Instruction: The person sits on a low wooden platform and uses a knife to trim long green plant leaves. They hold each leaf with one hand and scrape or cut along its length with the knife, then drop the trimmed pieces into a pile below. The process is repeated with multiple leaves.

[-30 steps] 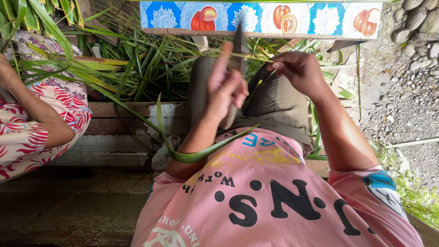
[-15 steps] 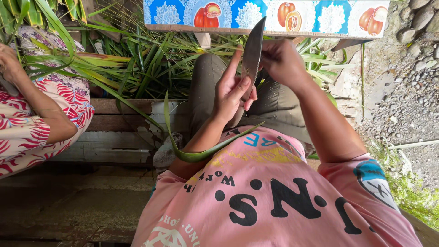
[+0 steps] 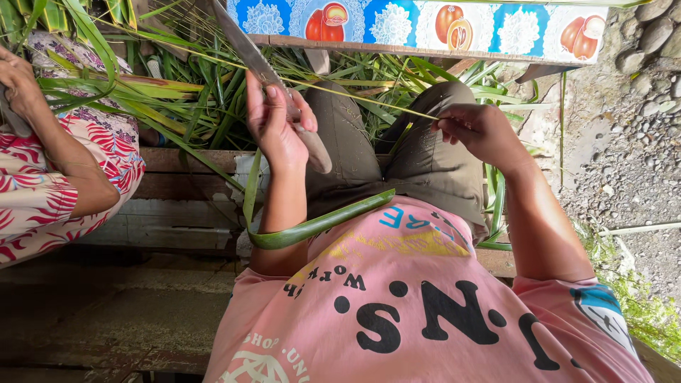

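Note:
My left hand (image 3: 278,124) is shut on a knife (image 3: 259,62) with a wooden handle, its blade pointing up and away to the left. My right hand (image 3: 481,130) pinches the end of a thin pale-green leaf strip (image 3: 362,98) that stretches taut towards the knife hand. A long broad green leaf (image 3: 319,223) curls under my left forearm and lies across my lap. I sit on a wooden bench (image 3: 177,206), in a pink shirt and olive trousers.
A pile of long green leaves (image 3: 170,99) lies ahead by my knees. Another person in red-and-white patterned clothes (image 3: 42,184) sits at my left, one hand (image 3: 21,81) among the leaves. A blue fruit-patterned cloth edge (image 3: 425,28) runs ahead. Gravel (image 3: 624,142) lies to the right.
My hands have drawn apart. The knife swung from the middle out to the left, and the thin strip now stretches between my two hands.

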